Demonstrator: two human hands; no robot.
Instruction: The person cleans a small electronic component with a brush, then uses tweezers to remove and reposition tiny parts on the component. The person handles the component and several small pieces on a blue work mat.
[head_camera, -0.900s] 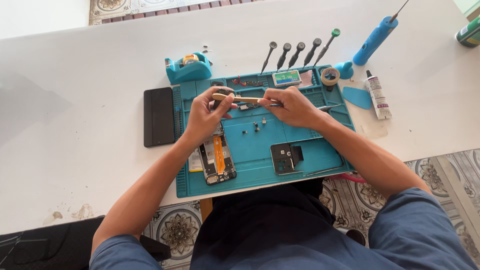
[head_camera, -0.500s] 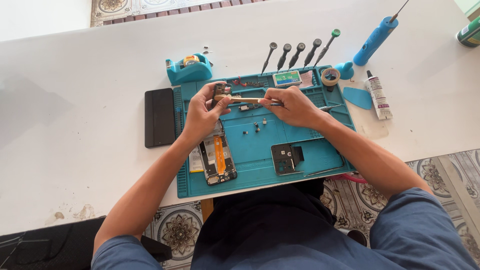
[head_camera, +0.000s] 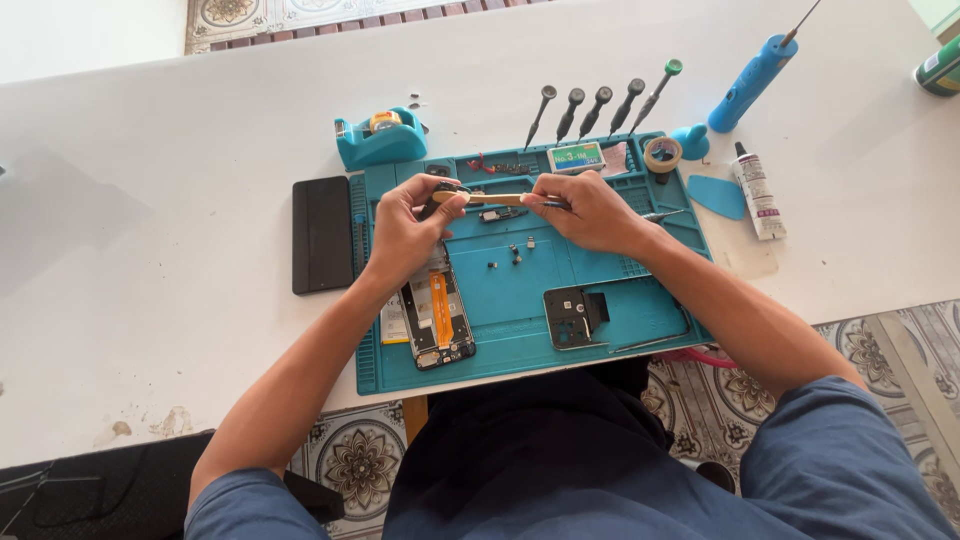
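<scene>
My left hand (head_camera: 412, 225) pinches a small dark part (head_camera: 447, 187) above the teal repair mat (head_camera: 520, 270). My right hand (head_camera: 590, 212) grips a thin tan brush-like tool (head_camera: 492, 198) held level, its tip touching the part in my left fingers. An opened phone (head_camera: 437, 318) with an orange flex cable lies on the mat just below my left hand. Small screws (head_camera: 515, 252) and a dark module (head_camera: 502, 213) lie on the mat between my hands.
A black phone back (head_camera: 322, 234) lies left of the mat. A teal tape dispenser (head_camera: 380, 137), several screwdrivers (head_camera: 598, 108), a tape roll (head_camera: 662, 154), a glue tube (head_camera: 756, 188), a blue electric driver (head_camera: 752, 68) and a dark frame piece (head_camera: 573, 316) surround the work area.
Both hands stay nearly in place; the left fingers have turned the small part slightly while the tool tip works against it.
</scene>
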